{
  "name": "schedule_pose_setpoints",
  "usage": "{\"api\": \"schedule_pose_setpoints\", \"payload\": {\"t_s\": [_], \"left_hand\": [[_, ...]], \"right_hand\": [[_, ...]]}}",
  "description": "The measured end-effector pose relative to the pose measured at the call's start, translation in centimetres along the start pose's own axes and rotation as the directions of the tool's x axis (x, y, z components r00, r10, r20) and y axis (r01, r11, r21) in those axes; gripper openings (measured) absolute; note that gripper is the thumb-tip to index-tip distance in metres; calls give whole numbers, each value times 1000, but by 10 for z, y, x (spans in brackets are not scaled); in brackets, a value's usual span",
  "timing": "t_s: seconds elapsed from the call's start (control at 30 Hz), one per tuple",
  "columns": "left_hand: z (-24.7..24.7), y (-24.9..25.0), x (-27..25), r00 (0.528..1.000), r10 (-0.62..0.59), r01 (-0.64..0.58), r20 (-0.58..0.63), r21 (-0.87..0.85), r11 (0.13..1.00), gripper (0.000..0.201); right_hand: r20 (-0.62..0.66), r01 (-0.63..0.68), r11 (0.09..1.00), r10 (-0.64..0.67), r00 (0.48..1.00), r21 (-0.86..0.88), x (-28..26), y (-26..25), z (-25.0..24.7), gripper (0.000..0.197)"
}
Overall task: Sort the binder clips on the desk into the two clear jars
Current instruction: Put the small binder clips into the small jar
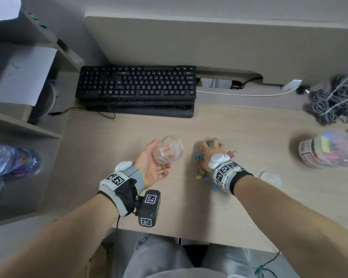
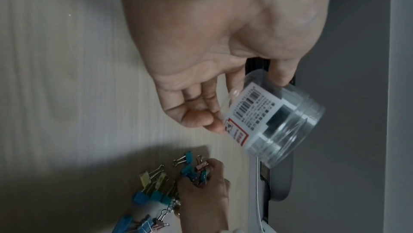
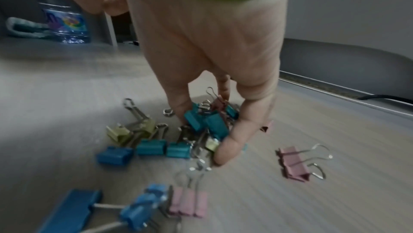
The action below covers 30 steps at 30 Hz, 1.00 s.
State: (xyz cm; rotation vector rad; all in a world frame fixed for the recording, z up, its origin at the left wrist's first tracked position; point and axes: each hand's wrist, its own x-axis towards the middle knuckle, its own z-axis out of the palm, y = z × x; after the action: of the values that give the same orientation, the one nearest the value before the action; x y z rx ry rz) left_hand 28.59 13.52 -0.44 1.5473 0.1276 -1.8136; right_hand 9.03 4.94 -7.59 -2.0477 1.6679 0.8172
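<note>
My left hand (image 1: 159,155) grips an empty clear jar (image 1: 170,150) above the desk, tilted with its mouth toward the right; the left wrist view shows its barcode label (image 2: 250,111). To its right, my right hand (image 1: 209,145) reaches down into a loose pile of binder clips (image 1: 199,167). Its thumb and fingers are curled round a small bunch of teal clips (image 3: 208,123). Blue, yellow and pink clips (image 3: 185,203) lie scattered around it. A second clear jar (image 1: 327,149) with coloured clips inside lies on its side at the far right.
A black keyboard (image 1: 137,87) sits at the back of the desk, with coiled grey cables (image 1: 333,101) at the back right. A clear lid (image 1: 269,177) lies beside my right forearm. A plastic bottle (image 1: 10,159) rests on the lower shelf to the left.
</note>
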Motion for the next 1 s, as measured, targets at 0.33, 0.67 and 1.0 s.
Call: {"api": "schedule_pose_setpoints", "payload": {"t_s": [0.33, 0.67, 1.0], "left_hand": [[6, -12, 7, 1000, -17, 17, -15, 19, 1000, 54], [35, -13, 18, 999, -20, 23, -34, 73, 997, 50], [91, -19, 25, 998, -55, 53, 24, 83, 995, 56]], "right_hand": [[15, -22, 948, 18, 1000, 316, 6, 35, -5, 40], [118, -155, 503, 105, 987, 850, -14, 80, -31, 13], [-157, 168, 217, -71, 985, 961, -61, 87, -99, 28]]}}
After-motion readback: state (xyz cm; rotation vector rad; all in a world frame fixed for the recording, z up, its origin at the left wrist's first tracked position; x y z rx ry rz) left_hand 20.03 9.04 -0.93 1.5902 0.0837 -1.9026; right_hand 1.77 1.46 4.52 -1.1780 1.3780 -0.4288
